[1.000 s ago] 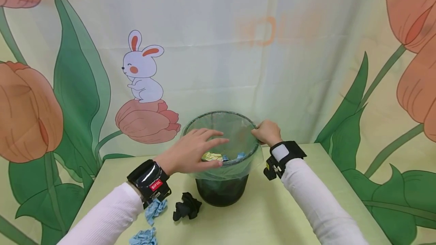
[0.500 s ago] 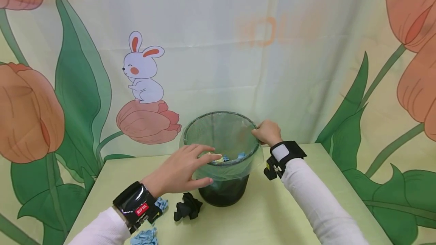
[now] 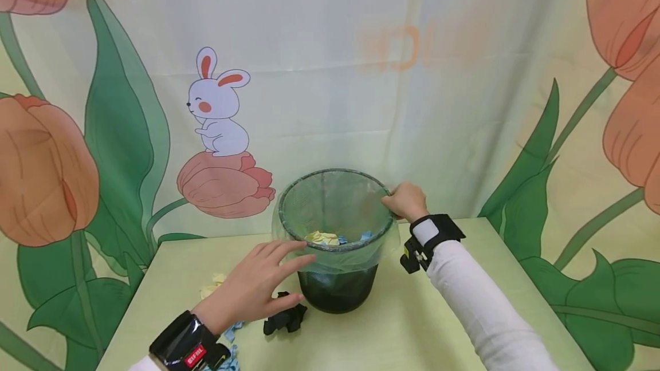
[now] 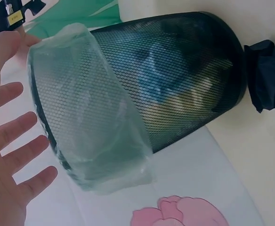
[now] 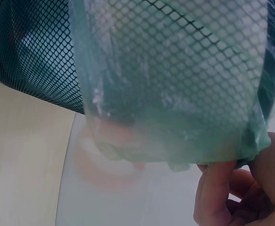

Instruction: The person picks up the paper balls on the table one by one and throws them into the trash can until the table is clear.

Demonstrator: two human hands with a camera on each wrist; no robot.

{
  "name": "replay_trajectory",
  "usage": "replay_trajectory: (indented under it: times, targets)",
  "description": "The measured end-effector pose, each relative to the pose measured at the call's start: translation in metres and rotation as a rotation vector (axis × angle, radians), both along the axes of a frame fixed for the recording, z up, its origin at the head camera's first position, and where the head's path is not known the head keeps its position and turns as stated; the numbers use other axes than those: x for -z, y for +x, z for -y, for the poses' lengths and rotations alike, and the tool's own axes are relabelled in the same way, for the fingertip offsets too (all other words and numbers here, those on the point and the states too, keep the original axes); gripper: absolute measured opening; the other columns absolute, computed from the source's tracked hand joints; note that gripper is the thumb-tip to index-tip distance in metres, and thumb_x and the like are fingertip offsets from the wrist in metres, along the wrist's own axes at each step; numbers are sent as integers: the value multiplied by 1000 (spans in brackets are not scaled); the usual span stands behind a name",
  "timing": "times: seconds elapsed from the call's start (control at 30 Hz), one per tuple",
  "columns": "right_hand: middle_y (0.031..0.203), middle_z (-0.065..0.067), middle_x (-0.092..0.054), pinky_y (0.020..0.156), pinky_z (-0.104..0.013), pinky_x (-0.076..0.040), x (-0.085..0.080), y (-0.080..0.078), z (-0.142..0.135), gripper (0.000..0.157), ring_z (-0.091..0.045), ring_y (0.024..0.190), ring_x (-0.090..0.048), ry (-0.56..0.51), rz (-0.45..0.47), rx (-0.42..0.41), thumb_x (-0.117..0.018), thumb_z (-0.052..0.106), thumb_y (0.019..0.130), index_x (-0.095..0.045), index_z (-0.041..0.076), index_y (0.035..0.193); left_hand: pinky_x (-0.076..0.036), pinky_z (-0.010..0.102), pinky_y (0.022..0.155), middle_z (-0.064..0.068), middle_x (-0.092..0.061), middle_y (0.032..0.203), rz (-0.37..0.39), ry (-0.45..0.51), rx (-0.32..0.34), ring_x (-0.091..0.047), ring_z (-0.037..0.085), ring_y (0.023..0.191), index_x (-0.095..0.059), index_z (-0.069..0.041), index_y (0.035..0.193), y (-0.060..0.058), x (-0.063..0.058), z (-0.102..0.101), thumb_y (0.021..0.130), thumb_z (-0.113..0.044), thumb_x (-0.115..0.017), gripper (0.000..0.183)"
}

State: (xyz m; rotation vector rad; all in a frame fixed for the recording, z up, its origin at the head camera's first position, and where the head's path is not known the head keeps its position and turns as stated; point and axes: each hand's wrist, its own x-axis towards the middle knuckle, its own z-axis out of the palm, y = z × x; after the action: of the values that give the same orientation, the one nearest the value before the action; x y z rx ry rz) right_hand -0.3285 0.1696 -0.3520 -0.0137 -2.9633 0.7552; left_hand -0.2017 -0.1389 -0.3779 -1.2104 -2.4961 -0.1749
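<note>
A black mesh wastebasket [image 3: 337, 288] stands upright on the table, lined with a thin green plastic bag [image 4: 93, 108] folded over its rim. Inside lie crumpled yellow paper [image 3: 323, 238] and bits of blue paper [image 3: 366, 236]. At the rim's right side my right hand [image 3: 406, 200] grips the edge and the bag, its fingers curled in the right wrist view. My left hand [image 3: 252, 285], fingers spread and holding nothing, hovers at the basket's front left. Beneath it on the table is a crumpled black paper ball [image 3: 285, 315], partly covered by the hand.
Left of the basket, crumpled yellow paper [image 3: 210, 286] and blue paper [image 3: 230, 359] lie on the pale green table [image 3: 438, 314], partly behind the left hand and wrist. A printed curtain [image 3: 330, 73] with tulips and a rabbit hangs right behind the table.
My left hand has drawn back from over the basket, down and to the left, staying spread. Yellow paper on the table has come into sight behind it. The right hand keeps its grip.
</note>
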Motion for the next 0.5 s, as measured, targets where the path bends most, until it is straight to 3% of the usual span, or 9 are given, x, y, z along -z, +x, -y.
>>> replay_trajectory:
  times: [0.2, 0.5]
  targets:
    - [40, 7, -26, 36, -17, -34, -1, 1, 0, 48, -9, 38, -49, -14, 4, -1, -54, 14, 84, -29, 18, 44, -41, 44, 98, 3, -47, 134, 22, 18, -68, -44, 22, 121, -49, -26, 132, 6, 16, 10, 84, -54, -56, 56]
    - [41, 6, -27, 37, -18, -36, -1, 2, 0, 48, -10, 39, -51, -19, -2, -7, -54, 15, 84, -29, 18, 44, -41, 45, 96, 0, -46, 134, 146, -5, -202, -43, 20, 121, -48, -27, 133, 20, 58, 27, 82, -68, -44, 65]
